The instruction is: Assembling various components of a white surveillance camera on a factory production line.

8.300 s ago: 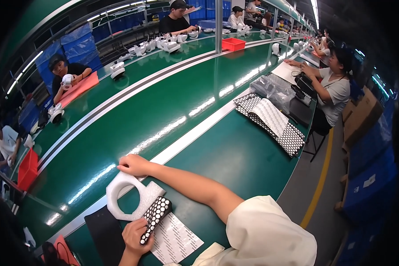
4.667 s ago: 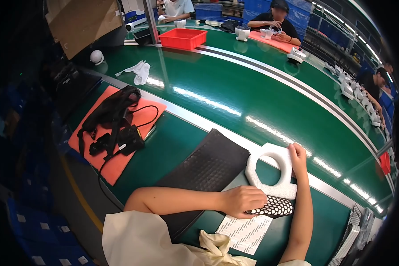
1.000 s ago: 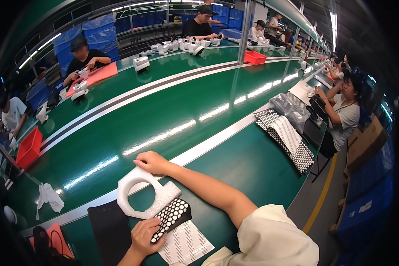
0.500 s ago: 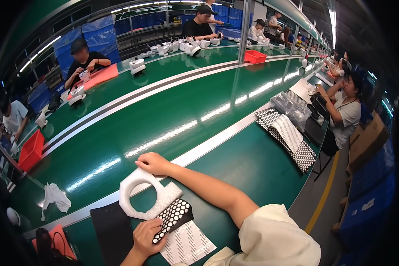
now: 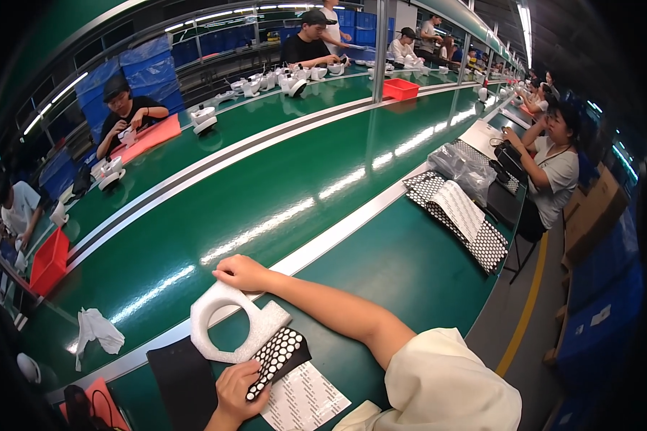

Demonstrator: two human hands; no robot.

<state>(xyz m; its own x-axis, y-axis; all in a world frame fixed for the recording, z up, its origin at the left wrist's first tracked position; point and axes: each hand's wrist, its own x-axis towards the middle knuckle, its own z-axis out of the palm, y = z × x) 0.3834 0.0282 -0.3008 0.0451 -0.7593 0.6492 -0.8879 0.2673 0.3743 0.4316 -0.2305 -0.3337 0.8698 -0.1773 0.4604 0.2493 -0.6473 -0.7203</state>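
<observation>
My left hand [image 5: 239,391] grips the near-left edge of a black sheet of round white pads [image 5: 279,357], fingers closed over it. Partly under that sheet lies a white backing paper with grey print [image 5: 305,397]. Against the sheet's far side rests a white foam ring with a block-shaped arm [image 5: 203,327], flat across the table's metal edge. Just beyond the ring is my right hand [image 5: 241,274], its fingers curled together; whatever they hold, if anything, is hidden. A black flat sheet [image 5: 180,381] lies to the left of my left hand.
A green conveyor belt [image 5: 287,187] runs beyond the table's metal edge. A crumpled white cloth [image 5: 97,332] lies on it at left. More dotted sheets [image 5: 474,241] and a clear plastic bag [image 5: 464,169] are at right, near a seated co-worker [image 5: 557,169]. Red bins [image 5: 49,260] stand along the line.
The whole view has shifted slightly. My left hand keeps its hold on the dotted sheet, and my right hand stays curled at the foam ring's far side.
</observation>
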